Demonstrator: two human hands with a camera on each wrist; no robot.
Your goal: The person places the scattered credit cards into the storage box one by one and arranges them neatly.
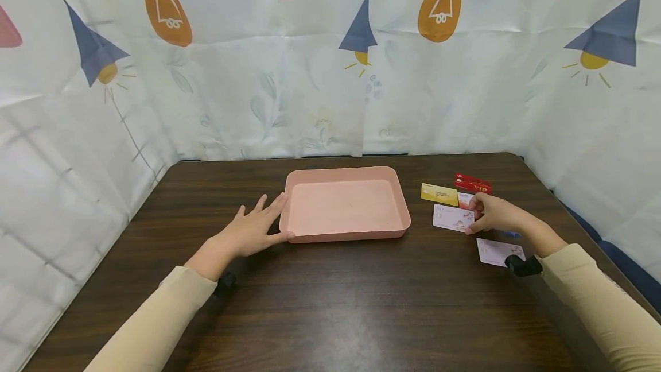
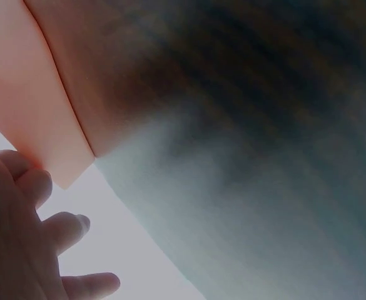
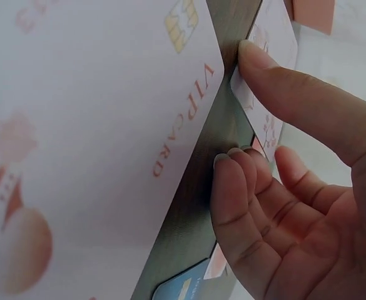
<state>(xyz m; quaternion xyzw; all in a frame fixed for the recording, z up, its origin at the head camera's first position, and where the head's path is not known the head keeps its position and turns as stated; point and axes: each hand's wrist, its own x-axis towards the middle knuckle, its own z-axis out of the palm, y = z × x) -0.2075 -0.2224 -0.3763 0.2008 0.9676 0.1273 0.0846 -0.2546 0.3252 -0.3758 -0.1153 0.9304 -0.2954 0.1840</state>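
My right hand (image 1: 496, 214) has its thumb and fingers at the right end of a white card (image 1: 450, 217) with a flower print. In the right wrist view, the thumb (image 3: 258, 56) lies against that card's edge and the other fingers are curled. Nearer to me is a second white card (image 1: 496, 251), its "VIP CARD" lettering showing close up in the right wrist view. A pink tray (image 1: 343, 237) stands mid-table. My left hand (image 1: 253, 231) touches its left side with fingers spread, thumb near the front corner.
Just beyond the right hand lie a yellow card (image 1: 439, 194), a red VIP card (image 1: 472, 183) and a partly covered red-and-white card (image 1: 463, 200). A blue card (image 3: 183, 284) shows beneath the right hand. White printed curtains (image 1: 310, 102) enclose the dark wooden table (image 1: 330, 297).
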